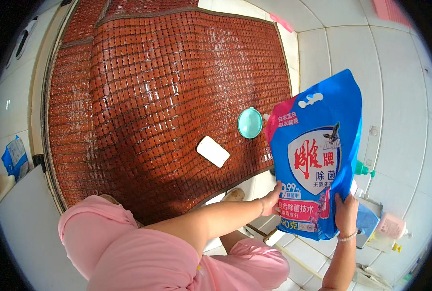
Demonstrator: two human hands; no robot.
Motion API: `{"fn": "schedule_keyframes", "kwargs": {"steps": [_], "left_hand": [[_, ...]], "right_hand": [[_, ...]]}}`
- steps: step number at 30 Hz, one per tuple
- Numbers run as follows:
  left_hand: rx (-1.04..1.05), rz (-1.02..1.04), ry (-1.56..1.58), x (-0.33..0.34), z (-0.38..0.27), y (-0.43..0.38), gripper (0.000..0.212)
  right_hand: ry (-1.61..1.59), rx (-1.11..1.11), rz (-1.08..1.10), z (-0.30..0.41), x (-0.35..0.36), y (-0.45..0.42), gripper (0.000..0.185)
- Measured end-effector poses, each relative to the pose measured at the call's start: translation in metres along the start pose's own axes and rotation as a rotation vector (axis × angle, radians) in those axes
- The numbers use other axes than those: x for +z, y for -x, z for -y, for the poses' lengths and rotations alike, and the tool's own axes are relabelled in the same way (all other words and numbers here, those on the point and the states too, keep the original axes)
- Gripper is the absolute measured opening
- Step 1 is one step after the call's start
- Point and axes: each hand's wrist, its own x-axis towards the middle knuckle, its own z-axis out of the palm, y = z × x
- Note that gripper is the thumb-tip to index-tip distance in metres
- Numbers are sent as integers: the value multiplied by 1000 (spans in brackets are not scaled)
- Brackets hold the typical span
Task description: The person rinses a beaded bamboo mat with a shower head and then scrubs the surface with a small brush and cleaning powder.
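A large blue and pink bag of laundry detergent (310, 156) is held up between both my hands, its spout pointing left. My left hand (272, 200) grips the bag's lower left edge. On its lower right edge, my right hand (346, 211) holds on, with a beaded bracelet at the wrist. Left of the spout, a turquoise round bowl or scoop (250, 123) rests on a wet reddish-brown tile-pieced mat (157, 91). Also on the mat lies a white bar-shaped object with rounded corners (213, 151), perhaps a phone or a brush back.
Pump bottles, one pink (391, 225), stand at the lower right by the white tiled wall (354, 54). A green bottle nozzle (365, 169) shows behind the bag. At the far left is a blue and white packet (15, 156). A pink object (281, 22) lies beyond the mat.
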Motion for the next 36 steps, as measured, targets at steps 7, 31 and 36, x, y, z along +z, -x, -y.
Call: {"fn": "schedule_keyframes", "kwargs": {"steps": [7, 31, 36], "left_hand": [[-59, 31, 99, 3, -9, 0, 81], [-165, 32, -37, -15, -47, 17, 75], [-133, -119, -94, -18, -51, 30, 73]], "right_hand": [[166, -128, 67, 26, -1, -35, 17], [34, -30, 15, 7, 25, -57, 22], [-208, 111, 102, -4, 31, -46, 19]]}}
